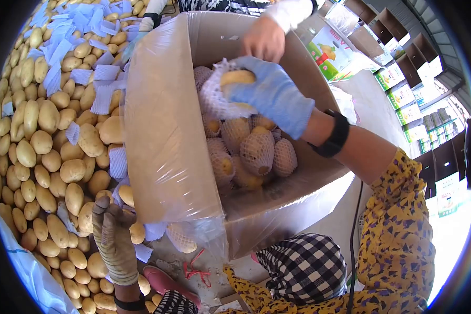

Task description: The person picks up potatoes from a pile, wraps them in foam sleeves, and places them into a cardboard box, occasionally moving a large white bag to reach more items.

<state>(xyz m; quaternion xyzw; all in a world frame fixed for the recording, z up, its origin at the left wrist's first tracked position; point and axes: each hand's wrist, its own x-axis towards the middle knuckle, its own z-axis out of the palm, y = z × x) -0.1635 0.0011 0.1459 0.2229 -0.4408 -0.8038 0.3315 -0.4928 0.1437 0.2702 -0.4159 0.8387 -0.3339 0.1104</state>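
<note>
My right hand [272, 94], in a light blue glove, grips a potato [238, 78] partly covered by a white foam net [217, 94]. It is inside the mouth of a cardboard box [167, 125] lined with clear plastic. Below it lie several potatoes in foam nets [257, 150]. My left hand [114, 240], in a soiled pale glove, is low at the left beside the potato pile [52, 172], fingers pointing up and slightly bent. A small potato [136, 233] is right at its edge; no held thing shows in it.
Flat bluish foam nets [83, 21] are scattered over the pile. Another person's bare hand [264, 39] reaches over the box's far side, and that person's gloved hand [147, 22] is farther left. A netted potato [181, 238] lies below the box. Printed cartons [332, 52] stand at right.
</note>
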